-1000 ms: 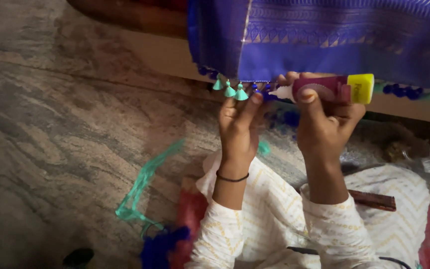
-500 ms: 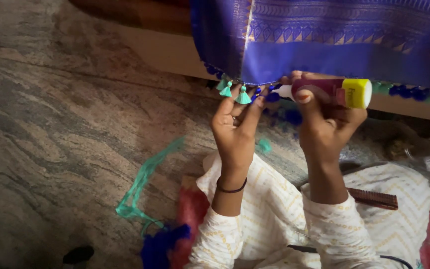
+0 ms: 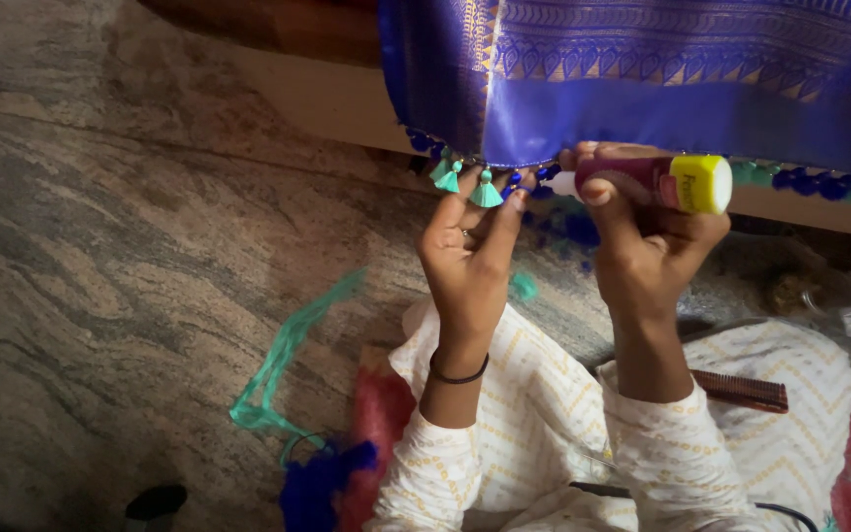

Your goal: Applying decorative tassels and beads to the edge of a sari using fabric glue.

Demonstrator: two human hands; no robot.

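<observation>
A blue-violet woven cloth [image 3: 662, 89] with a patterned border hangs down from above. Small teal tassels [image 3: 465, 182] and blue beads dangle along its lower edge. My left hand [image 3: 470, 251] is raised to that hem, fingers pinching the edge near the tassels. My right hand [image 3: 642, 236] grips a small dark-red glue bottle with a yellow cap [image 3: 657, 182], held sideways, its white nozzle pointing left at the hem between both hands. A black band circles my left wrist.
A wooden ledge [image 3: 317, 99] runs behind the cloth. On the stone floor [image 3: 100, 246] lie a loose teal thread bundle [image 3: 283, 365], blue thread [image 3: 322, 483] and red fabric [image 3: 381, 414]. A brown comb [image 3: 741, 391] rests on my white-clothed lap.
My left hand's fingers have spread and shifted slightly along the hem. The glue bottle stays at the edge, nearly unmoved.
</observation>
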